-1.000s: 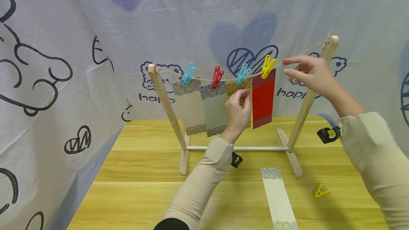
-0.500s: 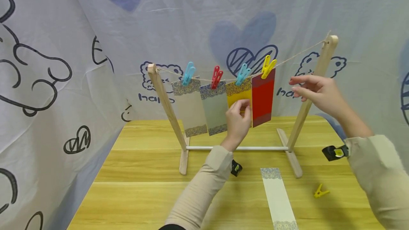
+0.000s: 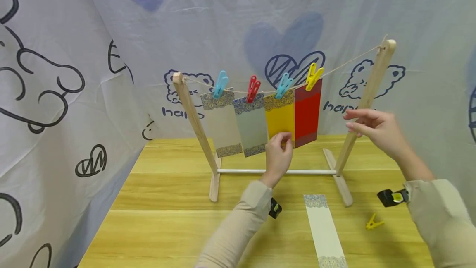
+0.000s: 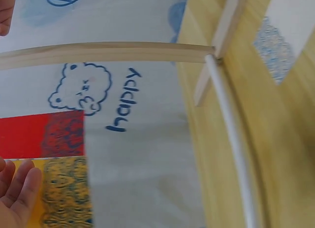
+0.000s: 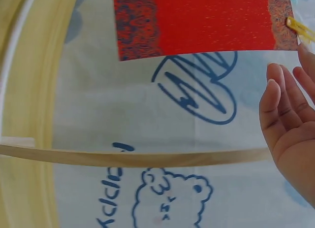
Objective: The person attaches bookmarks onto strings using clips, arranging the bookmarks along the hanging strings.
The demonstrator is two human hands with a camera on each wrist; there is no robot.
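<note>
Paper cards hang from a string (image 3: 343, 66): a cream card (image 3: 222, 129), a pale grey-green card (image 3: 252, 129), a yellow card (image 3: 279, 115) and a red card (image 3: 307, 113). Clothespins grip their tops: light blue (image 3: 221, 84), red (image 3: 253, 89), another light blue (image 3: 284, 85) and yellow (image 3: 314, 77). My left hand (image 3: 278, 158) is in front of the yellow card's lower part, its fingers loosely bent and holding nothing; whether it touches the card I cannot tell. To the right of the red card, my right hand (image 3: 381, 133) hovers with relaxed fingers, near the right post.
A wooden stand with a left post (image 3: 195, 123), a right post (image 3: 366, 98) and a white bar (image 3: 308, 172) carries the string. On the table (image 3: 148, 226) lie a cream card (image 3: 323, 230) and a yellow clothespin (image 3: 373, 221). A printed cloth (image 3: 223, 24) hangs behind.
My right hand has moved down and to the right, away from the string beside the yellow clothespin. My left hand has slid lower in front of the yellow card, uncovering its upper part.
</note>
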